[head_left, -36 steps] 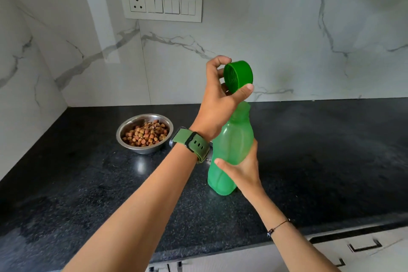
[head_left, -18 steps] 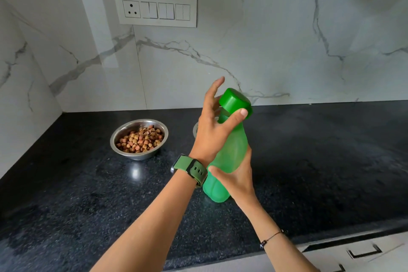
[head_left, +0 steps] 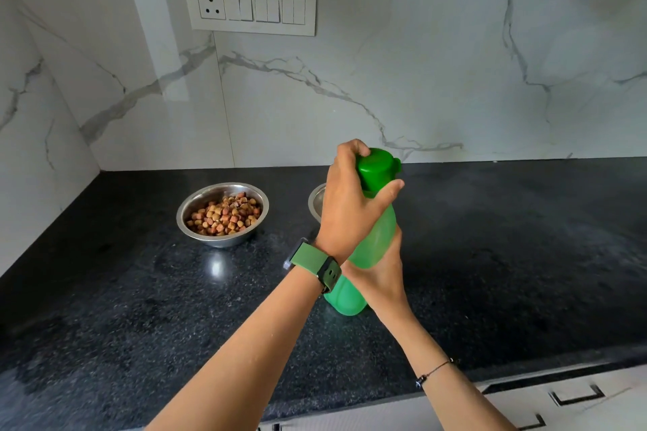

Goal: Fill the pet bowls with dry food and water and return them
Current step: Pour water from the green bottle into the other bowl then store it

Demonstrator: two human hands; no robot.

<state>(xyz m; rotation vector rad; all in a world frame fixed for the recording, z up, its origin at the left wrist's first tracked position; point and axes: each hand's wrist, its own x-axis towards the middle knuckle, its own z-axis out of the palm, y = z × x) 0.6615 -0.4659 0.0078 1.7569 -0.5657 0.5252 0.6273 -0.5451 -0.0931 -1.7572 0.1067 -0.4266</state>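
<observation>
Black speckled tabletop runs wall to wall, glossy under the light. Behind it, white marble backsplash with grey veins, a white switch panel mounted high. Pale drawer fronts below, bottom right.

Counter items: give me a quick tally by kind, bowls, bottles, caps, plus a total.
Bowls: 2, one with kibble, one mostly hidden behind the left hand
Bottles: 1, green bottle, held by the right hand
Caps: 1, cap on the bottle
Total: 4

The cap, earlier lifted off, now sits on the bottle.
</observation>
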